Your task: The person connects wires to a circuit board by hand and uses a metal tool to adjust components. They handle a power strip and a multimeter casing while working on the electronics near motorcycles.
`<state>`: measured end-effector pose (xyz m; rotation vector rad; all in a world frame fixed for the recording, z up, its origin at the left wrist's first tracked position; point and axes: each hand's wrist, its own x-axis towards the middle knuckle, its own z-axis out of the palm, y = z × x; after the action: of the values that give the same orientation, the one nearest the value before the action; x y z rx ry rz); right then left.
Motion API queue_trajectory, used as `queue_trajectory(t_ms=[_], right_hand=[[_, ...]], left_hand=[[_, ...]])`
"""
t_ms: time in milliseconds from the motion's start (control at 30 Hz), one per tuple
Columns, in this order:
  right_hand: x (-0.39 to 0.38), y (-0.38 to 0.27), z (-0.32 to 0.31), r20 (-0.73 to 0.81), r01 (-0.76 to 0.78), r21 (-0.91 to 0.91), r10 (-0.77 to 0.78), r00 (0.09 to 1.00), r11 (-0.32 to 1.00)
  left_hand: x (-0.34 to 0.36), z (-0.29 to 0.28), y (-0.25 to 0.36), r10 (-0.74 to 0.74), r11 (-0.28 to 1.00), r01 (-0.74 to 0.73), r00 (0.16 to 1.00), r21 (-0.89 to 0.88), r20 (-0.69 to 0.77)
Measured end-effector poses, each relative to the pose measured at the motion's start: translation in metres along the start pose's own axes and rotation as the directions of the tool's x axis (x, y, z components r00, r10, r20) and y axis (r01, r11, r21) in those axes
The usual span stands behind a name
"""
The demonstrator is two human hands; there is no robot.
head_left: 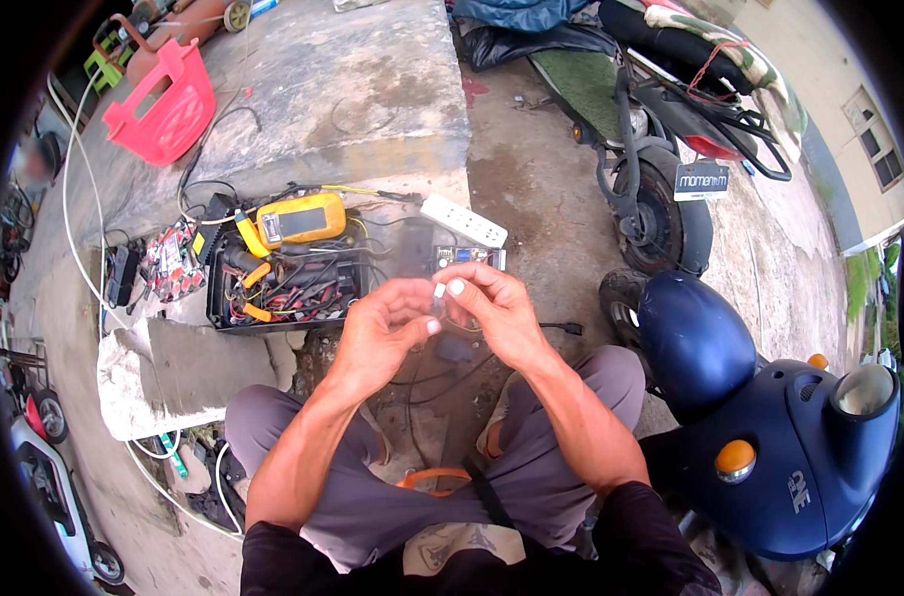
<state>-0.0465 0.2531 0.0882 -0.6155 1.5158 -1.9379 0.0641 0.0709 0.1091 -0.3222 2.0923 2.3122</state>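
Observation:
Both hands meet in front of me, above the ground between my knees. A small white piece (pixel 439 290), too small to name, shows at the fingertips where they come together. My right hand (pixel 498 308) pinches at this piece, its thumb beside it. Curled in from the other side, my left hand (pixel 387 323) has its thumb just below; what its fingers grip is hidden. Under the hands lie a dark cable (pixel 417 392) and a black plug (pixel 569 328). Just beyond them sit a circuit board in a metal case (pixel 472 257) and a white power strip (pixel 464 221).
To the left stands a black toolbox (pixel 303 323) full of tools, with a yellow multimeter (pixel 301 218) on it. A concrete block (pixel 164 382) is nearer. A pink basket (pixel 164 104) rests on the slab (pixel 372 89). Blue scooter bodywork (pixel 769 457) is close on my right.

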Motion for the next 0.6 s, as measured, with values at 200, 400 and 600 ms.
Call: queue_trajectory(t_ms=[200, 400, 600], right_hand=[[-0.008, -0.007, 0.02, 0.085, -0.155, 0.069, 0.149, 0.985, 0.985], [-0.009, -0.002, 0.025, 0.13, -0.149, -0.194, 0.176, 0.976, 0.97], [-0.011, -0.004, 0.017, 0.128, -0.216, -0.218, 0.248, 0.96, 0.952]], left_hand=[[-0.004, 0.0, 0.004, -0.009, 0.984, -0.011, 0.994, -0.179, -0.107], [-0.002, -0.005, -0.001, 0.041, 0.993, -0.054, 0.991, -0.105, -0.125], [-0.002, -0.016, 0.008, -0.031, 0.992, 0.045, 0.992, 0.119, -0.119]])
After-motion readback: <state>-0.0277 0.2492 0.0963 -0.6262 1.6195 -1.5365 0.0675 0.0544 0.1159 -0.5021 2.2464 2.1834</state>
